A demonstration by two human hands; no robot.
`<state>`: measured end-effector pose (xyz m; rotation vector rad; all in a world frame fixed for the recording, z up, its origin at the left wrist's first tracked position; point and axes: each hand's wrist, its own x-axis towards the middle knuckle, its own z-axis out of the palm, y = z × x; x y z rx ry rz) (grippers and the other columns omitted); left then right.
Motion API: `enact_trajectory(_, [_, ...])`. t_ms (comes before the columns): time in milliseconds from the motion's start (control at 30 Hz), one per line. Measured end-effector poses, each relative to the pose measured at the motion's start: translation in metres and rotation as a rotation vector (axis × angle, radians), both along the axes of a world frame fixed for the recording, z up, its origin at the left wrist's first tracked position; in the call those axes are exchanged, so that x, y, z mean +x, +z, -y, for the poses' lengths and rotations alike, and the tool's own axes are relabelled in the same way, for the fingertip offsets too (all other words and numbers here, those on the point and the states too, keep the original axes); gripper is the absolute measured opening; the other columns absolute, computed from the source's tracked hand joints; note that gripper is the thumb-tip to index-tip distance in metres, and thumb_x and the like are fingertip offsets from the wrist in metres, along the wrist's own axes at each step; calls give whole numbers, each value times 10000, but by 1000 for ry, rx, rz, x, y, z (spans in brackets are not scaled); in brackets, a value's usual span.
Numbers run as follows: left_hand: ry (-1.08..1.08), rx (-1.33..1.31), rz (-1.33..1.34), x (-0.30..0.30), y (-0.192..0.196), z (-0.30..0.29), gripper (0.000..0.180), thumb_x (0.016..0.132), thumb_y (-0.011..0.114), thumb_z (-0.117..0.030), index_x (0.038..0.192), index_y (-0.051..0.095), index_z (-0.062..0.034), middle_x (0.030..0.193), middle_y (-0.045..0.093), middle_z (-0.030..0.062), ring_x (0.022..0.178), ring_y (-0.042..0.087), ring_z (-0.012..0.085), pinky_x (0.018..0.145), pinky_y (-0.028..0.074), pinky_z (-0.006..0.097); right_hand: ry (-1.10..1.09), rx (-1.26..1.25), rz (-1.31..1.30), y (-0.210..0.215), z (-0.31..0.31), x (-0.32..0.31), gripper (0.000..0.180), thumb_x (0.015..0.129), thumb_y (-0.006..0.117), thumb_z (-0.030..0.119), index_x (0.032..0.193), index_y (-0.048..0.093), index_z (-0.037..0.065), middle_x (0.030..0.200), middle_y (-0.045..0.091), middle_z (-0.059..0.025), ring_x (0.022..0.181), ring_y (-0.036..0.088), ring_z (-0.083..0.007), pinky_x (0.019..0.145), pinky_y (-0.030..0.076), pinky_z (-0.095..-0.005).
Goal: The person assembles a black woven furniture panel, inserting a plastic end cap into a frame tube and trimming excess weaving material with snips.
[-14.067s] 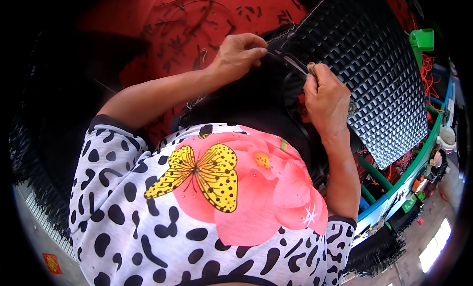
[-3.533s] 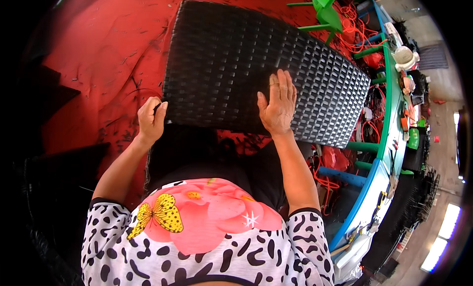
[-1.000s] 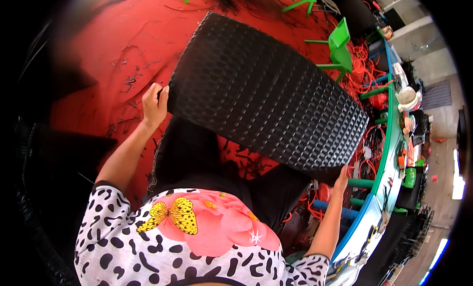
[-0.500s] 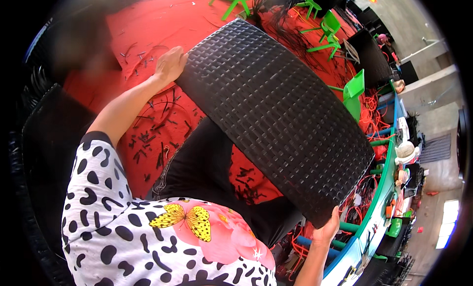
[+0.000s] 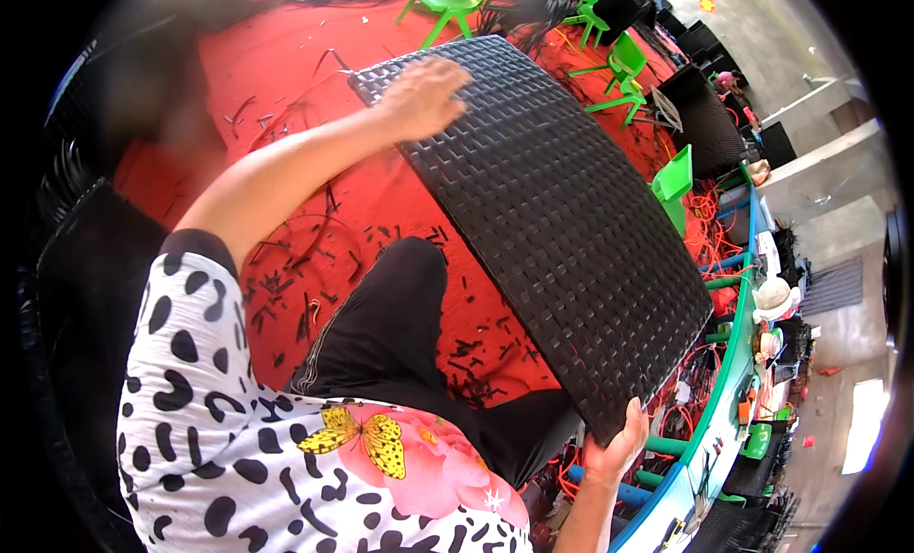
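A large black woven panel (image 5: 562, 220) slants across the middle, from the far left down to the near right. My right hand (image 5: 617, 446) grips its near right corner, thumb up along the edge and fingers behind, partly hidden. Over the panel's far left part is my left hand (image 5: 424, 98), back upward, with loosely bent fingers slightly apart and a little blurred. It is not wrapped round the edge; whether it touches the weave I cannot tell. Below the panel are my bent legs in black trousers (image 5: 381, 315).
Short black strip offcuts (image 5: 476, 363) lie scattered on the red floor covering (image 5: 276, 49). Several green chairs (image 5: 674, 184) stand beyond the panel. A long bench with a green edge (image 5: 728, 363) runs along the right, orange cords (image 5: 709, 210) beside it. Dark panels (image 5: 90, 267) stand at left.
My left hand has left the panel's left edge and moved right, over its surface. The panel has tilted, its far left corner shifting. My right hand keeps its corner, slightly further left.
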<state>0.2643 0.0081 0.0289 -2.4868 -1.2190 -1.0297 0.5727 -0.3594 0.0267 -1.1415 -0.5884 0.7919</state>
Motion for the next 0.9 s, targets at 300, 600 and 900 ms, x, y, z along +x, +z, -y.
enact_trajectory(300, [-177, -209, -98, 55, 23, -24, 484, 829, 525, -431, 1164, 539, -81, 1081, 539, 121, 1089, 459, 292, 939, 352, 396, 19, 20, -15, 30, -38, -21, 388, 808, 516, 132, 1164, 476, -16, 1066, 577, -136, 944, 586, -253, 843, 479, -373])
enact_trajectory(600, [-15, -352, -204, 51, 33, -63, 503, 828, 450, -561, 1250, 492, -291, 1223, 453, 139, 1173, 393, 316, 946, 341, 469, 40, 90, 9, 49, -77, -52, 460, 749, 523, 124, 1182, 467, -23, 1081, 556, -130, 941, 573, -241, 850, 462, -356])
enact_trajectory(900, [32, -403, -170, 54, 37, -94, 598, 765, 436, -692, 1227, 523, -324, 1222, 461, 150, 1196, 371, 331, 960, 319, 511, -122, 219, 1446, 38, -98, -33, 374, 752, 579, 6, 1115, 506, 60, 1044, 548, -130, 936, 563, -245, 821, 472, -354])
